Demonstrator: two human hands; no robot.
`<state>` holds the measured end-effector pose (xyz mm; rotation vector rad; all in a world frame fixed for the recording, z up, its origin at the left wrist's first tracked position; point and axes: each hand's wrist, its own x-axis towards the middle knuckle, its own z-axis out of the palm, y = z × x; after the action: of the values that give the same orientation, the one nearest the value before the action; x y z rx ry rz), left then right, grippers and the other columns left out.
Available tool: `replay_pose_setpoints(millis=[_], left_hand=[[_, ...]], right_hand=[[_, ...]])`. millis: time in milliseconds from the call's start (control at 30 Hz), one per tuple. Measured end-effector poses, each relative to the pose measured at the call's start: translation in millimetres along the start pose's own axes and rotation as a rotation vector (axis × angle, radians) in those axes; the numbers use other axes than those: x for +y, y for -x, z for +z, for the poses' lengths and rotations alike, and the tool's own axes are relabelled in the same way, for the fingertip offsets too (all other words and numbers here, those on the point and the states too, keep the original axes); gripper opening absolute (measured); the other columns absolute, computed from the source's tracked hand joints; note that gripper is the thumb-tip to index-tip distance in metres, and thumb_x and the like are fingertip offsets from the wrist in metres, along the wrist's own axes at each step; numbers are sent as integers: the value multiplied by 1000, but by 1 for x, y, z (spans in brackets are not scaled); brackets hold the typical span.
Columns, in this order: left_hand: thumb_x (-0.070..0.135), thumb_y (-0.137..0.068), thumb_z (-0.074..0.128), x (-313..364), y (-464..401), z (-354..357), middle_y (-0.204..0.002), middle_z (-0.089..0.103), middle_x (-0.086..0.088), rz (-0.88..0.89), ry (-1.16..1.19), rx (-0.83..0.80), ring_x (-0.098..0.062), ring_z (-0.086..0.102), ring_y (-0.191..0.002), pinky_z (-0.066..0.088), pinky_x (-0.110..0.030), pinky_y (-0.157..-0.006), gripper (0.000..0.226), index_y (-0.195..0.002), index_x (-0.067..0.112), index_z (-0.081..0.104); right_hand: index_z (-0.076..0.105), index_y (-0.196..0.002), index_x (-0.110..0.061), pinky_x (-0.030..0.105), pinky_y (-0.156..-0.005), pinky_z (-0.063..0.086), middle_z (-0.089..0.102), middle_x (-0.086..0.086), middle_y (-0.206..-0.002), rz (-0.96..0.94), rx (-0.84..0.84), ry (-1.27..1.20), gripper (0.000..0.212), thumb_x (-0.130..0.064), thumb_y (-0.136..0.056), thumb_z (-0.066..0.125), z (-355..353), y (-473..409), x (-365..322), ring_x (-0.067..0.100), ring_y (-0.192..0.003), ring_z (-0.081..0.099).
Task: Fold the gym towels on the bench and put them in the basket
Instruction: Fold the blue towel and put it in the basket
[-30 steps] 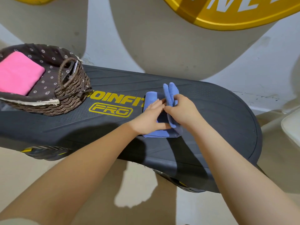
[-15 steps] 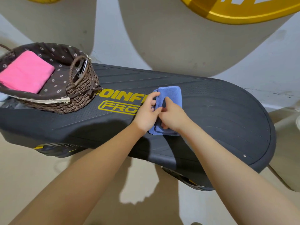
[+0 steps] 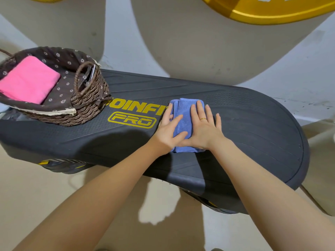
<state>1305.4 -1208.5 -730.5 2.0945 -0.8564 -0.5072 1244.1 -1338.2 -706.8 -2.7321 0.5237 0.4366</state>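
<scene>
Both hands went flat | fingers wide on blue towel | bench right bare

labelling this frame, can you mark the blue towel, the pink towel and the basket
blue towel [image 3: 184,115], head view, bare top face between the hands
pink towel [image 3: 29,78], head view, middle of its folded top
basket [image 3: 90,107], head view, woven outer wall
</scene>
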Motion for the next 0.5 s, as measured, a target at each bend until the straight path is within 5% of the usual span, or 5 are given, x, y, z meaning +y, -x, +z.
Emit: replay_pose_setpoints(millis=[100, 167, 233, 300, 500], left_hand=[[19, -94, 51, -1, -1, -7, -157, -10, -1, -15, -96, -74, -18, 13, -142, 16, -16, -108, 58, -144, 6, 25], [20, -95, 50, -1, -4, -10, -157, -10, -1, -18, -164, -95, -19, 15, -142, 16, -21, -111, 59, -146, 7, 22], [21, -95, 49, 0, -7, -13, -157, -7, -2, -12, -225, -101, -20, 18, -140, 17, -23, -112, 59, -146, 8, 22], [22, -95, 50, 1, -8, -15, -157, -2, -2, -21, -285, -100, -20, 21, -139, 21, -26, -113, 58, -146, 9, 24], [23, -92, 54, 6, 2, -41, -153, 19, -1, 14, -414, -77, -24, 25, -134, 28, -39, -111, 47, -137, 17, 44]], right_hand=[[-15, -148, -16, 47, -118, -2, -31, 4, -153, -49, -10, -132, 131, -70, -62, 68, 0, 1, 1, 25, -144, -22], [-4, -150, -13, 40, -118, 7, -22, 8, -156, -74, 57, -433, 121, -52, -67, 75, 2, 7, 4, 25, -146, -13], [12, -149, -12, 32, -112, 22, 9, 10, -157, -5, 228, -712, 99, -33, -76, 75, 4, 14, 5, 23, -145, 11], [24, -145, -11, 28, -95, 37, 45, 8, -138, 186, 296, -884, 78, -24, -82, 68, 3, 16, 6, 23, -124, 45], [57, -113, -1, 31, -69, 54, 67, 12, -101, 381, -22, -1295, 33, -12, -84, 65, -10, 19, -12, 22, -83, 65]])
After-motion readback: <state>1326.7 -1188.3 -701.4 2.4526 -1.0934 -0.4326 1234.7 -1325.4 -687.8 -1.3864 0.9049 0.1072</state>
